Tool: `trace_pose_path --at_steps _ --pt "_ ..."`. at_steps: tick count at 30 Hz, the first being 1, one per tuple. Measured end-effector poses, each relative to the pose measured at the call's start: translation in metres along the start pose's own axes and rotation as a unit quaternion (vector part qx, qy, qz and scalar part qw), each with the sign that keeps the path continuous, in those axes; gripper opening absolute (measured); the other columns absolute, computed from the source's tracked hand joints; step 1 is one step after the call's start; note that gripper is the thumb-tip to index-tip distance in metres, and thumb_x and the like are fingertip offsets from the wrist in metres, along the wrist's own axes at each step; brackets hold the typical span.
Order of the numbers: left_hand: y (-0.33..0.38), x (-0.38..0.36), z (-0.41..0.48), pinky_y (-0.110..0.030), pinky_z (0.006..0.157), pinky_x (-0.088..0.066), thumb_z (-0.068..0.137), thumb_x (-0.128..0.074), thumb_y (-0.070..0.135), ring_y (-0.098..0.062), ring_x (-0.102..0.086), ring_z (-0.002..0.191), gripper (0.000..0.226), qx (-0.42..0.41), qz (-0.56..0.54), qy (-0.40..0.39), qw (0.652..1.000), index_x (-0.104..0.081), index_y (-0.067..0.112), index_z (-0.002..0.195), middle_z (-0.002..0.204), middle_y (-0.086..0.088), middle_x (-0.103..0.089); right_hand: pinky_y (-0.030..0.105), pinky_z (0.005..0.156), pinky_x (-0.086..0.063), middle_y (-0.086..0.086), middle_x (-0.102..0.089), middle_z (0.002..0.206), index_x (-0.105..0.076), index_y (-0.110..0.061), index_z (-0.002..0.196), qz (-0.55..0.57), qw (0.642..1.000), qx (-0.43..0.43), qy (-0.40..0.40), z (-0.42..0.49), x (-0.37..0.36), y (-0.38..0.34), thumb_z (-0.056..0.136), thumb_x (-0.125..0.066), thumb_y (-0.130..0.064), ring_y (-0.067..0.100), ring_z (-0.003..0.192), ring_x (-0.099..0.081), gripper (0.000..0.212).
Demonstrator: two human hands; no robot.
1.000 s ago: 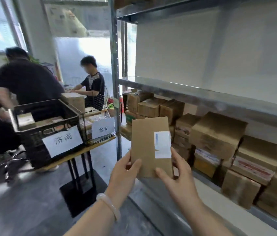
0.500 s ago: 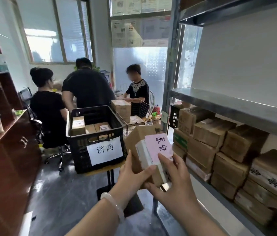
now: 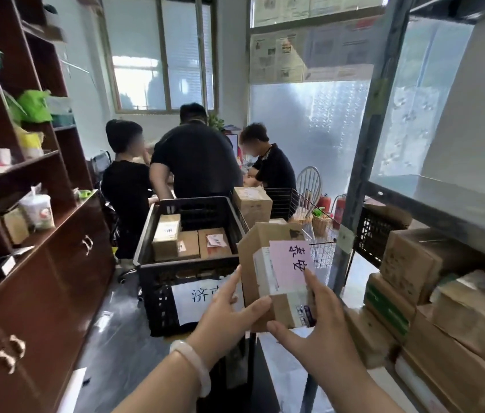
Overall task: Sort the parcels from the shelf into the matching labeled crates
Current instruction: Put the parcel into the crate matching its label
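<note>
Both hands are on one cardboard parcel (image 3: 268,263), held up about chest height; left hand (image 3: 223,315) clamps the parcel's left edge and bottom corner, thumb pressed across the lower front and the other fingers going up behind the left side, so it's a proper grip, not just a touch; there's a pale bangle (image 3: 193,363) on that wrist. Right hand (image 3: 321,326) is spread fairly wide, index finger running up the front next to the pink label (image 3: 290,265) with handwritten characters, thumb tucked under the bottom edge; palm cups the parcel's lower right, so it's gripping too, just looser-looking.

Just past the left hand's fingertips sits the black plastic crate (image 3: 187,263), a white paper sign (image 3: 202,296) taped on its front, partly hidden by that hand; inside it are a few brown boxes (image 3: 166,236). Beyond the top of the parcel is a wire basket (image 3: 315,234) with a taller carton (image 3: 251,202) by it; can't tell exactly what's in the basket. Off to the right of the right hand, the metal shelf (image 3: 458,204) has stacked cartons (image 3: 443,296) underneath, close by the right wrist; well beyond both hands three people in black tops (image 3: 196,162) are huddled around a desk; far left of the left arm there's a dark wooden cabinet (image 3: 41,278).
</note>
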State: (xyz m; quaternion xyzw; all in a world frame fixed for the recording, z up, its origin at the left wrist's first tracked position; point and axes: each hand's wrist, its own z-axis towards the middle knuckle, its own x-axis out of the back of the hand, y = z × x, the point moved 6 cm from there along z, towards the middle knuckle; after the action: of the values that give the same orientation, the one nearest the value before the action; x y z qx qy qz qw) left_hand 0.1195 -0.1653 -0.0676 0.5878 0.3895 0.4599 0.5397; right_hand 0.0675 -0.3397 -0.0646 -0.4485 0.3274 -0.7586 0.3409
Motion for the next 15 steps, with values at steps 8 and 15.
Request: trace_pose_path --at_steps 8,15 --pt "0.002 0.065 0.131 -0.034 0.115 -0.026 0.084 -0.058 0.066 -0.007 -0.021 0.144 0.074 -0.104 0.234 0.053 0.965 -0.026 0.047 0.149 0.157 0.014 -0.025 0.028 0.099 -0.039 -0.026 -0.028 0.125 -0.021 -0.052 0.142 -0.009 0.996 -0.036 0.081 0.139 -0.025 0.038 0.052 -0.075 -0.075 0.001 0.117 -0.039 0.107" --pt "0.008 0.100 0.244 -0.038 0.115 -0.026 0.088 -0.051 0.066 -0.011 -0.023 0.143 0.067 -0.121 0.308 0.017 0.944 -0.028 0.046 0.148 0.156 0.010 -0.027 0.031 0.094 -0.041 -0.010 -0.043 0.136 -0.026 -0.041 0.144 -0.047 0.984 -0.084 0.148 0.242 -0.025 0.073 0.056 -0.077 -0.073 0.007 0.113 -0.045 0.106"
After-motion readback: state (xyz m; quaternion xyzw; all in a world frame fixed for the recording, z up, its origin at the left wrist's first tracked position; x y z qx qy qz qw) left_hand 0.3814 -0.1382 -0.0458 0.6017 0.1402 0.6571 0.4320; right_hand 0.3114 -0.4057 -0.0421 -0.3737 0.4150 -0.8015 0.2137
